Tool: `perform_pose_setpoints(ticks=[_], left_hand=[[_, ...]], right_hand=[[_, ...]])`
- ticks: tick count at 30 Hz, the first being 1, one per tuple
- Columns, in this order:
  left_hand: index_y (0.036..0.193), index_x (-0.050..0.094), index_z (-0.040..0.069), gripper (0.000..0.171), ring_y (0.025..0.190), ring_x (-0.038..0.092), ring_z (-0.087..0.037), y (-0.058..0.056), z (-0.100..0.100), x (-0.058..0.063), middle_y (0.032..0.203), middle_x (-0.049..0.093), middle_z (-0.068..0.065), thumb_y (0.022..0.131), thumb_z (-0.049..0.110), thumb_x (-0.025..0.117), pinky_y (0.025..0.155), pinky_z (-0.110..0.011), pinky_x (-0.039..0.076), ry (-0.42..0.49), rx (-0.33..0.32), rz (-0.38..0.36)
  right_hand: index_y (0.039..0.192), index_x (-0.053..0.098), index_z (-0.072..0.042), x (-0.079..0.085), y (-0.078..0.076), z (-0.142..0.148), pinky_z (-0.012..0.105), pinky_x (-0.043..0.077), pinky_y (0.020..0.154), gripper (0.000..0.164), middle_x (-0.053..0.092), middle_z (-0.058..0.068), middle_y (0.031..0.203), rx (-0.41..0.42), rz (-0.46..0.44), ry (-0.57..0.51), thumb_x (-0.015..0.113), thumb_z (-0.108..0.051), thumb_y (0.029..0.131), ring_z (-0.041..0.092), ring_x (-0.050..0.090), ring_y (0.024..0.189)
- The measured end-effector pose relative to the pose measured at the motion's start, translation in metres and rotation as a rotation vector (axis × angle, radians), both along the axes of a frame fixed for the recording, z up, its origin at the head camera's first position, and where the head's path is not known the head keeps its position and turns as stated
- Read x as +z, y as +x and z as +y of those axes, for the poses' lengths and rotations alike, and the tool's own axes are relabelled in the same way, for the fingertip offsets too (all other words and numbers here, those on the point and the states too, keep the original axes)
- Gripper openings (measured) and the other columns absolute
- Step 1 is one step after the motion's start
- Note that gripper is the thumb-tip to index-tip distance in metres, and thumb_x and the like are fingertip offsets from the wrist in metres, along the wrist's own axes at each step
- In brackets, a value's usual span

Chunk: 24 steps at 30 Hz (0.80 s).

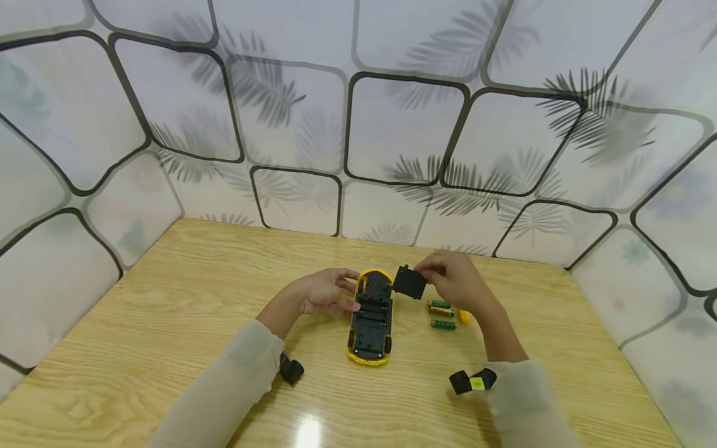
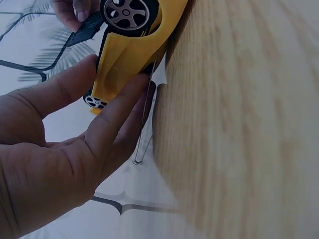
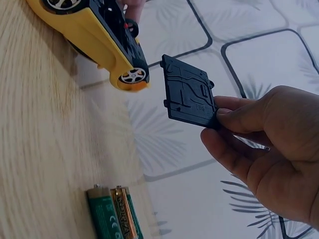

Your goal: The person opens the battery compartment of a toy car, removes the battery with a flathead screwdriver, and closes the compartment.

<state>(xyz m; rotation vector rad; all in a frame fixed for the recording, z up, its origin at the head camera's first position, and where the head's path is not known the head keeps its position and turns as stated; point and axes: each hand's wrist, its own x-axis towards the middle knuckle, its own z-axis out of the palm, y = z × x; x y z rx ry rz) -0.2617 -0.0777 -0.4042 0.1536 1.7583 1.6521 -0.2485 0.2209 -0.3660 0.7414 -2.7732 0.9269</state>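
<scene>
Left hand: your left hand (image 1: 325, 292) rests on the table (image 1: 168, 298) just left of the toy car, fingers nearly straight and relaxed, their tips (image 2: 134, 89) laid against the car's yellow side. It curls round nothing.

Toy car: the yellow toy car (image 1: 370, 323) lies upside down near the middle of the table, closer to the far edge than to the near one. Its black underside faces up, nose toward the far edge. The left wrist view shows a wheel (image 2: 125, 11) at its side and a thin wire (image 2: 144, 119) running down from the body, ending in a small loop.

Cover: the black battery cover (image 1: 409, 282) is off the car and held in the air just right of the car's far end. Its ribbed face (image 3: 189, 94) shows in the right wrist view.

Right hand: your right hand (image 1: 459, 280) pinches the cover by one edge between thumb and forefinger, the other fingers curled beneath.

Batteries: two green and gold batteries (image 1: 442, 314) lie side by side on the table right of the car, below your right hand, apart from the car. A small yellow piece (image 1: 463, 316) lies just right of them, mostly hidden by your wrist.

Surround: a patterned white screen (image 1: 392, 124) stands along the far and side edges.
</scene>
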Motion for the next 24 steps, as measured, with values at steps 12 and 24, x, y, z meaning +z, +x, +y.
perform_pose_setpoints(ticks=[12,24], left_hand=[[0.159,0.033,0.009,0.08,0.112,0.067,-0.029,-0.001,0.001,0.001,0.159,0.032,-0.023,0.091,-0.009,0.071,0.087,-0.039,0.06,-0.018,-0.013,0.014],[0.159,0.033,0.009,0.08,0.116,0.064,-0.031,-0.001,-0.001,0.0,0.159,0.032,-0.024,0.09,-0.011,0.07,0.087,-0.038,0.059,-0.027,0.0,0.017]], right_hand=[[0.109,0.079,-0.009,0.0,0.005,-0.015,0.035,0.055,0.072,0.019,0.073,0.004,0.105,0.067,-0.003,0.014,0.065,0.0,0.099,0.014,0.063,0.084],[0.107,0.079,-0.008,0.001,0.011,-0.03,0.035,0.058,0.075,0.019,0.072,0.002,0.102,0.135,0.002,0.04,0.065,0.0,0.099,0.015,0.066,0.088]])
